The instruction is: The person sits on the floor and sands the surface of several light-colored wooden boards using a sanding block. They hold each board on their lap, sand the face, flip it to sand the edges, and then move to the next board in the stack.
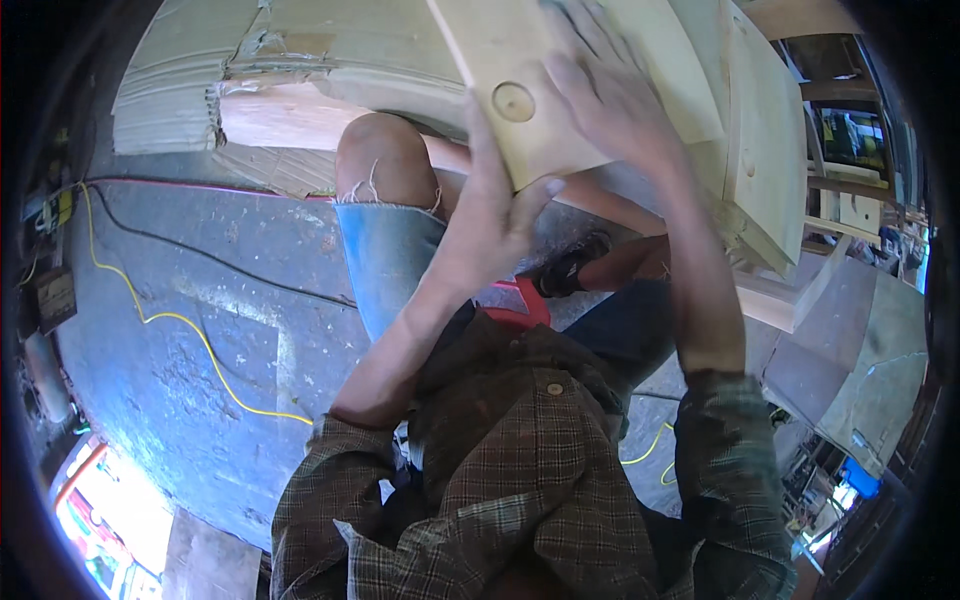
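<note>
A pale wooden board [545, 140] with a round recess [514, 102] near its close end lies slanted before me, above my knees. My left hand [490, 215] is closed on the board's near left corner. Its fingers run along the left edge, and its thumb presses by the near end. On the upper face, to the right of the recess, rests my right hand [615, 105], fingers stretched forward and slightly blurred. I cannot make out anything under that palm.
Flattened cardboard [400, 50] covers the surface at the far left. Pale wooden panels, one a tall panel [765, 140], stand to the right. A yellow cord [200, 335] and a dark cable [230, 258] cross the floor at left. Something red [515, 305] shows between my legs.
</note>
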Tool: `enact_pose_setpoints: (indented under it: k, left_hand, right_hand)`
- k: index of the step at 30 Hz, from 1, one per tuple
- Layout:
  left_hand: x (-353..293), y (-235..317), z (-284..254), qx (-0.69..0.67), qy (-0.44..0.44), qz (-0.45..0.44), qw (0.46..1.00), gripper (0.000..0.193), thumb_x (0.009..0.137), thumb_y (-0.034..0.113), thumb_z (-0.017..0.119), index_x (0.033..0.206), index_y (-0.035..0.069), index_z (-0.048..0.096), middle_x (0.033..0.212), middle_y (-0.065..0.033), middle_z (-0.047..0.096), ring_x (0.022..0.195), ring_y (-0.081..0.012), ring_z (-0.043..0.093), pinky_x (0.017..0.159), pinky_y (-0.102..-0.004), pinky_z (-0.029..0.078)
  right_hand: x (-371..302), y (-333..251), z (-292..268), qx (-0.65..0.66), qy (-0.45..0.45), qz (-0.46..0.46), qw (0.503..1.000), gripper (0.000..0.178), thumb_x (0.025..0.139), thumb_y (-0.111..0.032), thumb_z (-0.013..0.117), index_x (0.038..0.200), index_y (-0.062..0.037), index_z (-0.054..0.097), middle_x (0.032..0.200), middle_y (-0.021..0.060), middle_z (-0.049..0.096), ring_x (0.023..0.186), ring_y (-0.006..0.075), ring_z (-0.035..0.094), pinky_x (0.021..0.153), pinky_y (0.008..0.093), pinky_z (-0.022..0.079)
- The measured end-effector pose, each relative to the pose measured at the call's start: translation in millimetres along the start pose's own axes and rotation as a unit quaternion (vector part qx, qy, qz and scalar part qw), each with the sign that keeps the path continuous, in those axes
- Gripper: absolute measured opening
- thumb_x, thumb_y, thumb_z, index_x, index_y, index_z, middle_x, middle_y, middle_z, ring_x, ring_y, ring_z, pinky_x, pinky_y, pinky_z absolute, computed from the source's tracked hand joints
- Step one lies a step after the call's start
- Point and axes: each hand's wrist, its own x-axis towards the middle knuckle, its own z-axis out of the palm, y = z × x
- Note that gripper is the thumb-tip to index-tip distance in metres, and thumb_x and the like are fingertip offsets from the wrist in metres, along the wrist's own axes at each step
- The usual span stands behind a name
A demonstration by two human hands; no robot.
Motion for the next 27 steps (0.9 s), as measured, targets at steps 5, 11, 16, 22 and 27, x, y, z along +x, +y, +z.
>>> enact_pose_setpoints:
  k: [5, 11, 16, 22, 27]
  left_hand:
    - [13, 32, -20, 0.342, -0.095, -0.097, 0.930, 0.083, 0.092, 0.041, 0.063, 0.150, -0.001, 0.022, 0.086, -0.0212, 0.069, 0.070, -0.0394, 0.068, 0.068, -0.0439, 0.055]
    - [125, 20, -89, 0.424, 0.034, 0.080, 0.902, 0.051, 0.102, 0.039, 0.041, 0.139, 0.005, 0.050, 0.124, -0.0201, 0.057, 0.116, -0.0377, 0.051, 0.096, -0.0465, 0.040]
    - [179, -52, -81, 0.493, -0.020, 0.002, 0.870, 0.053, 0.104, 0.040, 0.031, 0.144, 0.008, 0.044, 0.155, -0.0187, 0.031, 0.145, -0.0372, 0.025, 0.116, -0.0543, 0.020]
    - [178, -54, -75, 0.467, 0.000, 0.026, 0.884, 0.054, 0.104, 0.038, 0.029, 0.142, 0.004, 0.045, 0.152, -0.0214, 0.036, 0.143, -0.0365, 0.028, 0.117, -0.0490, 0.022]
    - [174, -33, -96, 0.327, 0.072, -0.003, 0.942, 0.050, 0.104, 0.036, 0.035, 0.119, -0.003, 0.061, 0.125, -0.0254, 0.060, 0.122, -0.0392, 0.052, 0.105, -0.0410, 0.039]
  right_hand:
    - [-88, -47, -47, 0.230, 0.030, 0.167, 0.958, 0.064, 0.098, -0.046, 0.040, 0.149, -0.0072, 0.034, 0.156, 0.0193, 0.029, 0.144, 0.0408, 0.024, 0.115, 0.0579, 0.017]
    - [-74, -48, -50, 0.228, 0.039, 0.149, 0.961, 0.066, 0.097, -0.048, 0.044, 0.148, -0.0064, 0.036, 0.154, 0.0195, 0.031, 0.143, 0.0402, 0.027, 0.114, 0.0574, 0.020]
    - [75, -9, 3, 0.213, 0.094, 0.123, 0.965, 0.065, 0.100, -0.044, 0.037, 0.149, -0.0020, 0.032, 0.154, 0.0195, 0.033, 0.145, 0.0359, 0.024, 0.118, 0.0505, 0.017]
    - [68, -15, -10, 0.227, 0.114, 0.127, 0.959, 0.064, 0.097, -0.042, 0.043, 0.149, -0.0055, 0.033, 0.150, 0.0173, 0.038, 0.143, 0.0363, 0.028, 0.115, 0.0523, 0.021]
    - [-31, -54, -47, 0.242, 0.038, 0.070, 0.967, 0.071, 0.095, -0.046, 0.046, 0.149, -0.0012, 0.032, 0.154, 0.0222, 0.030, 0.145, 0.0397, 0.022, 0.116, 0.0576, 0.017]
